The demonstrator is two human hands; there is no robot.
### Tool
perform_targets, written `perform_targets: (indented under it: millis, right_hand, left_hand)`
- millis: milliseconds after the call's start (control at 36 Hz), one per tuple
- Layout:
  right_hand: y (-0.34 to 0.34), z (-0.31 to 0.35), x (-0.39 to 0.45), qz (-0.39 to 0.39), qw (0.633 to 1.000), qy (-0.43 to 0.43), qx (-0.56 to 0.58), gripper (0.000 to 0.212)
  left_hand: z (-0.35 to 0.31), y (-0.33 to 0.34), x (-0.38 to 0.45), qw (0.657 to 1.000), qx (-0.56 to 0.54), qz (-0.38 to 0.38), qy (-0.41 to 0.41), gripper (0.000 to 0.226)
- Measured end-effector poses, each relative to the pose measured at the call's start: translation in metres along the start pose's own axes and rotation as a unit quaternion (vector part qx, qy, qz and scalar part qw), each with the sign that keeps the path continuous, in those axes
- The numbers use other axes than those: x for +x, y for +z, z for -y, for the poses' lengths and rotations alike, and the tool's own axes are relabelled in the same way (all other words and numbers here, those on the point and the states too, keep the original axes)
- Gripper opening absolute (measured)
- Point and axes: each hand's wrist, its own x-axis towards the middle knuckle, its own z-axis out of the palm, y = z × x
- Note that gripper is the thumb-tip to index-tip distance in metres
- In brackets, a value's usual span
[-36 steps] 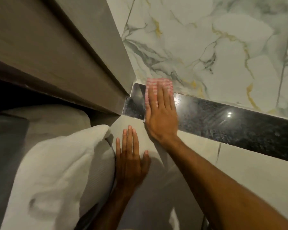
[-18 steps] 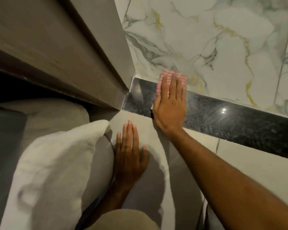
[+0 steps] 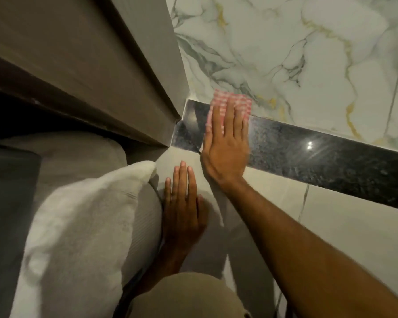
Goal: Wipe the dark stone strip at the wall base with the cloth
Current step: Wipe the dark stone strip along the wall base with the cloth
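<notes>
Now right hand (image 3: 225, 148) flat, fingers spread, pressing pink checked cloth (image 3: 232, 101) onto dark stone strip (image 3: 331, 154) near door-frame corner; no pinch, palm pressure only. Cloth likely thin, limp, bunches easily; polished stone slick. Left hand (image 3: 182, 207) open, braced on floor tile (image 3: 354, 228).

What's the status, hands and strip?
Right hand flat, pressing pink checked cloth on dark stone strip. Left hand flat on floor tile. Strip rightward unobstructed.

Cloth (image 3: 233, 102): mostly hidden under right hand (image 3: 225, 145), edges motion-blurred. Strip (image 3: 331, 154): partly covered by that hand, cut off at right edge. Right forearm cut off at bottom-right corner.
</notes>
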Motion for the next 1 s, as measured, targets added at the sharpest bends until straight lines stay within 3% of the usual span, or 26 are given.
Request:
perform_targets:
  millis: [111,222,333,444,556,667,722,778,861,944,1000]
  right_hand:
    - [0.007,0.004,0.000,0.050,0.986,-0.155,-0.023,0.067]
    - [0.000,-0.038,-0.054,0.040,0.975,-0.214,-0.047,0.066]
    - [-0.010,-0.068,-0.071,0.013,0.991,-0.117,-0.060,0.068]
    - [-0.013,-0.044,-0.023,-0.033,0.999,0.010,-0.028,0.069]
    - [-0.003,-0.017,0.007,-0.002,0.998,-0.063,-0.016,0.069]
    - [-0.001,-0.047,-0.046,0.008,0.986,-0.164,-0.033,0.066]
    - [-0.006,-0.075,-0.087,-0.006,0.990,-0.131,-0.043,0.065]
    - [-0.011,-0.099,-0.113,-0.022,0.998,-0.040,-0.049,0.066]
    - [-0.019,-0.105,-0.096,-0.045,0.994,0.086,-0.046,0.067]
    - [-0.023,-0.088,-0.041,-0.077,0.990,0.120,-0.022,0.069]
    - [-0.020,-0.077,-0.015,-0.064,0.995,0.079,-0.006,0.069]
  left_hand:
    - [0.002,0.005,0.001,1.000,-0.024,0.001,-0.005,0.061]
    - [0.001,0.005,-0.001,1.000,-0.009,-0.002,-0.004,0.060]
    - [0.000,0.004,0.001,1.000,-0.017,0.012,-0.019,0.062]
    - [0.002,0.006,0.002,0.999,-0.016,0.028,-0.020,0.066]
    - [0.002,0.004,0.002,0.999,0.008,0.029,-0.008,0.069]
    - [-0.002,-0.001,0.002,0.998,0.029,0.045,0.019,0.070]
    - [-0.006,-0.004,0.004,0.998,0.025,0.058,0.029,0.072]
    - [-0.014,-0.005,0.006,0.997,0.021,0.066,0.040,0.072]
    - [-0.028,-0.001,0.007,0.995,0.018,0.069,0.067,0.071]
    - [-0.039,0.008,0.010,0.993,0.026,0.062,0.099,0.071]
    - [-0.044,0.013,0.012,0.992,0.036,0.051,0.111,0.071]
